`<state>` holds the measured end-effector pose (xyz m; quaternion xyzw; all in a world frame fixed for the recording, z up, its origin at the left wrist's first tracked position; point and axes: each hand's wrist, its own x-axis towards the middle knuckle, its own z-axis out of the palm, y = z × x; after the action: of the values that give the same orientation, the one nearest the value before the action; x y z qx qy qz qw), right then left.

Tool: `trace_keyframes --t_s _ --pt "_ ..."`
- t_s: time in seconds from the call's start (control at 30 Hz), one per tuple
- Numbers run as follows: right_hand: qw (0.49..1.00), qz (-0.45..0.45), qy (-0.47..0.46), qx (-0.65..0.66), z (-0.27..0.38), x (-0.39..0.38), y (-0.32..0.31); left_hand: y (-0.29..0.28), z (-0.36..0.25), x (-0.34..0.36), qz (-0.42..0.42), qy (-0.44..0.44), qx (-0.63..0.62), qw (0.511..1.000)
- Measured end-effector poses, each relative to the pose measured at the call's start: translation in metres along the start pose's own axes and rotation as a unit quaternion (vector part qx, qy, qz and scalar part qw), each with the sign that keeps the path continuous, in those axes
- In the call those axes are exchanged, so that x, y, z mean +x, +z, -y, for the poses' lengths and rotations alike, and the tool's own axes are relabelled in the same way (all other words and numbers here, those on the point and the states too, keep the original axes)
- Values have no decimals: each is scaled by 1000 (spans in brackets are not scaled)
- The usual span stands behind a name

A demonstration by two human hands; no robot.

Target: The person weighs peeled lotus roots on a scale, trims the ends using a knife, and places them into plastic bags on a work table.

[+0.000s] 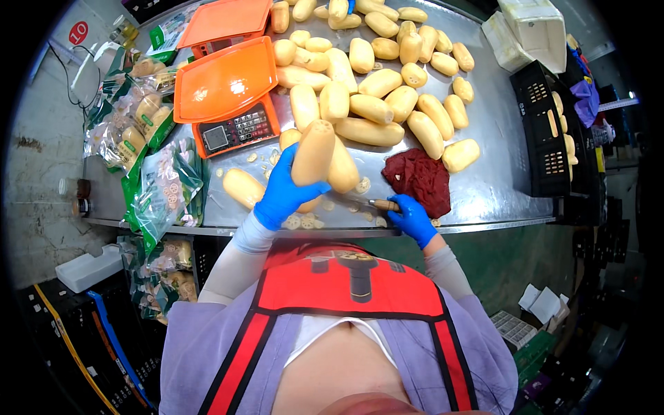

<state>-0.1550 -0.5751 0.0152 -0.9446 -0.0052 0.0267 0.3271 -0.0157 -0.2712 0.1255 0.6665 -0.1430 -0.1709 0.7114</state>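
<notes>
My left hand, in a blue glove, grips a peeled lotus root, tilted upward over another root. My right hand, also gloved blue, is closed on the wooden handle of a knife near the table's front edge. The blade lies low between my hands, partly hidden among thin root slices. A crumpled dark red cloth sits just beyond my right hand. A single root lies left of my left hand, and many more cover the middle of the steel table.
Two orange scales stand at the left beside bagged roots. A black crate and white foam boxes line the right side. Stacked black crates stand lower left. Another person's blue-gloved hand shows at the far edge.
</notes>
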Motion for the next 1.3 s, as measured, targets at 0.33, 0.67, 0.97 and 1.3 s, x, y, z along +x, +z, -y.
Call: trace_keyframes --t_s 0.33,0.67,0.97,1.3 --pt "738 81 62 667 80 6 -56 9 2 13 8 -1 24 1000" --pt "840 -89 13 535 150 29 -77 10 3 8 61 41 50 996" --pt "977 -183 -93 57 140 41 -71 17 -7 9 56 31 62 996" --pt "984 -136 -106 -35 144 49 -68 17 18 8 45 59 196 978"
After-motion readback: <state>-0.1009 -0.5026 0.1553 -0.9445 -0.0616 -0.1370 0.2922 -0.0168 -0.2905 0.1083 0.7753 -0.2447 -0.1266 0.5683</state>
